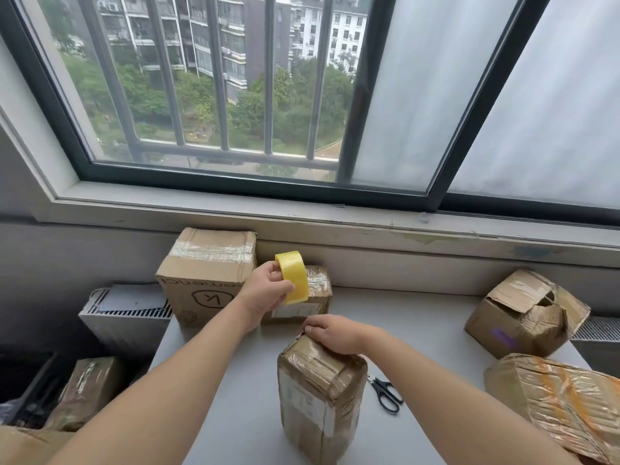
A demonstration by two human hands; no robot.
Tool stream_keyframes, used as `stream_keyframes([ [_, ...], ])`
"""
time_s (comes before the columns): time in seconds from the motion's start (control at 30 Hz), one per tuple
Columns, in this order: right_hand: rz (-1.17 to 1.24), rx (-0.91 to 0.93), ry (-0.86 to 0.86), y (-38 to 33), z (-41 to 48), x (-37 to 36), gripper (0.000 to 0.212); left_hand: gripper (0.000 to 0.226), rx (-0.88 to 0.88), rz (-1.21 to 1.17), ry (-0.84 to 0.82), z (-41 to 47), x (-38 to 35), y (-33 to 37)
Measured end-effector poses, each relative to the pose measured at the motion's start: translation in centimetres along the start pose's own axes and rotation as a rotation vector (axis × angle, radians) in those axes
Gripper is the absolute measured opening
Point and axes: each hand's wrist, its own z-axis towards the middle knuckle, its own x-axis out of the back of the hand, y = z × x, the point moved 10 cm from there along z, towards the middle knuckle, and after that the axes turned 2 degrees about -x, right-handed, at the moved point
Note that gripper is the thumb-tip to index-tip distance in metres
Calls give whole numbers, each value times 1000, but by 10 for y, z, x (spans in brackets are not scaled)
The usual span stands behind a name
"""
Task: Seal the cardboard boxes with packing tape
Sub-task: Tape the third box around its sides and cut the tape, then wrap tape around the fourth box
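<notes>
— Where is the tape?
— The yellow tape roll [292, 277] is raised above the table [419, 317], pinched in the left hand [268, 290], fingers closed around its near-left edge.
— And the other hand?
— The right hand [332, 333] presses flat on the far top edge of the upright box [318, 394], nearer and right of the roll; it seems to pinch a tape end, hard to tell.

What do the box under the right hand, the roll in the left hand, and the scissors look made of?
Box: brown corrugated cardboard, creased, glossy clear tape over it. Roll: yellowish translucent plastic tape, shiny. Scissors: black handles, probably plastic; blades too small to tell.
</notes>
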Motion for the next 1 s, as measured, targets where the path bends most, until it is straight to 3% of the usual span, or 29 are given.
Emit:
stream_keyframes([
  [0.13,51,-34,90,0,2,-2,35,35,-33,4,45,4,6,9],
  [0.47,77,-31,-106,-27,-4,-32,50,53,-38,6,-48,6,9,15],
  [0.67,-43,-41,-204,-28,-10,-38,67,47,-93,39,-124,5,4,24],
  [0.87,-55,-24,-51,-29,-11,-13,52,40,-128,27,-149,5,-2,28],
  [1.0,48,-7,224,-26,-9,35,30,41,-170,-13,-153,2,-4,40],
])
